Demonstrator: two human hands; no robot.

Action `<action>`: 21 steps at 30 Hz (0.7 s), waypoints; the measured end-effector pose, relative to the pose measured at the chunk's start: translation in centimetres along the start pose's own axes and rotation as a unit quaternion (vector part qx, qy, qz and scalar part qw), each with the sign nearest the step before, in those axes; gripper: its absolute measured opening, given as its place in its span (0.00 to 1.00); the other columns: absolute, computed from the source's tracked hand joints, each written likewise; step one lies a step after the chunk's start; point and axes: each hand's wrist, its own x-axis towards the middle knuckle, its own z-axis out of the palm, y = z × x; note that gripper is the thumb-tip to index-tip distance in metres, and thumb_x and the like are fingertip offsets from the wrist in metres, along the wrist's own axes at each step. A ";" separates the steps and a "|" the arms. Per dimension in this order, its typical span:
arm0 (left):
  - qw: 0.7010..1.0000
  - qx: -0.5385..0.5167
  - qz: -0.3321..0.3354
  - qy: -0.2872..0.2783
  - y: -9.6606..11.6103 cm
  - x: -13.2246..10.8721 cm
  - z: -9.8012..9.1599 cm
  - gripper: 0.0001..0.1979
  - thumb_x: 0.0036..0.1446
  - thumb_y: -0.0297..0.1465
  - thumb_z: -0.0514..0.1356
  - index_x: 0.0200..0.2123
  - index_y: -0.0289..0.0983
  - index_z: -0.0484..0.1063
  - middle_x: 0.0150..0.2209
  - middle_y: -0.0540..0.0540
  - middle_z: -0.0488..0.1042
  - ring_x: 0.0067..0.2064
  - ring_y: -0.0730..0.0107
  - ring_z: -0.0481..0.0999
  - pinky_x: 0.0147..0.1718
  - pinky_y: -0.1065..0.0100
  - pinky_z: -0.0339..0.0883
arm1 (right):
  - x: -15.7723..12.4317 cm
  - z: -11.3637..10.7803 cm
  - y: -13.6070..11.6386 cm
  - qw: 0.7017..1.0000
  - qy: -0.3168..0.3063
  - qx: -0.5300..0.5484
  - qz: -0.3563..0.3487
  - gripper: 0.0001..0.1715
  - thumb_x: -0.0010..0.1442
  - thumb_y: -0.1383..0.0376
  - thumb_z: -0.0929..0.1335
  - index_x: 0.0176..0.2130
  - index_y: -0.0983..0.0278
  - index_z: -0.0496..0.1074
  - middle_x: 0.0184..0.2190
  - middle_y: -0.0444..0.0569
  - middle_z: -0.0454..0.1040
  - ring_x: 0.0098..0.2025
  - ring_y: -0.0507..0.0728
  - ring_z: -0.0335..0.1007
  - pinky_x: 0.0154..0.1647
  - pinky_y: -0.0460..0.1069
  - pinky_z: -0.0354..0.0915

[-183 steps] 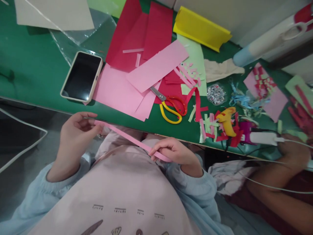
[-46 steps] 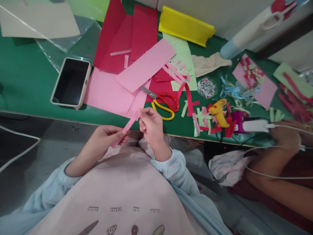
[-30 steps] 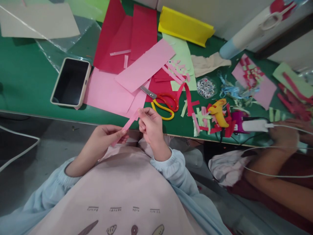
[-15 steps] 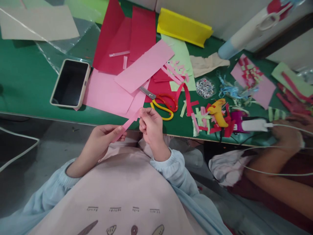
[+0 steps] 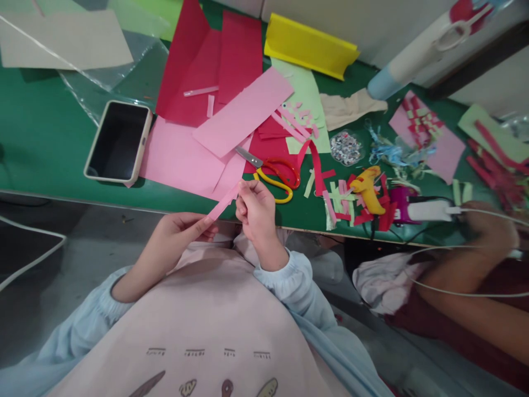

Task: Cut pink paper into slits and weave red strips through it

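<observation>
A narrow pink paper strip slants between my two hands at the table's front edge. My left hand pinches its lower end between thumb and fingers. The upper end is gripped in the curled fingers of my right hand, which cover that tip. Just beyond my right hand lie scissors with red and yellow handles, their blades resting on pink paper. Pink sheets spread behind the strip, with a longer pink piece on top.
A phone lies at left on the green table. To the right are a cup of small beads, a yellow glue gun and paper scraps. Another person's arm and a white cable occupy the right side.
My left thumb has shifted slightly up and right along the pink strip, and its lower end no longer shows below the thumb. At right, the other person's hand has drawn back from the paper pieces.
</observation>
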 end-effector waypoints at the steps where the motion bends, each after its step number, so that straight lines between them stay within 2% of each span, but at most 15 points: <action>1: 1.000 -0.006 0.005 0.003 0.0 0.0 0.0 0.15 0.51 0.45 0.70 0.33 0.39 0.84 0.29 0.46 0.82 0.32 0.68 0.78 0.36 0.68 0.76 | 0.0 0.0 0.0 1.000 -0.002 0.001 -0.001 0.20 0.55 0.57 0.74 0.30 0.61 0.60 0.14 0.29 0.54 0.14 0.42 0.46 0.12 0.39 0.40; 11: 0.995 -0.073 0.004 0.069 0.2 0.0 0.2 0.17 0.43 0.43 0.74 0.31 0.36 0.83 0.27 0.47 0.81 0.28 0.71 0.76 0.32 0.71 0.74 | -0.1 -0.4 0.1 1.000 -0.015 0.022 -0.013 0.21 0.50 0.57 0.76 0.31 0.62 0.62 0.15 0.30 0.56 0.14 0.42 0.48 0.11 0.39 0.40; 21: 0.998 -0.020 0.016 0.061 0.4 0.0 0.1 0.16 0.49 0.44 0.71 0.29 0.37 0.82 0.25 0.47 0.79 0.27 0.73 0.75 0.30 0.73 0.74 | -0.1 -0.6 0.1 1.000 0.002 -0.006 -0.013 0.21 0.52 0.55 0.76 0.31 0.62 0.63 0.16 0.31 0.57 0.15 0.42 0.49 0.11 0.39 0.41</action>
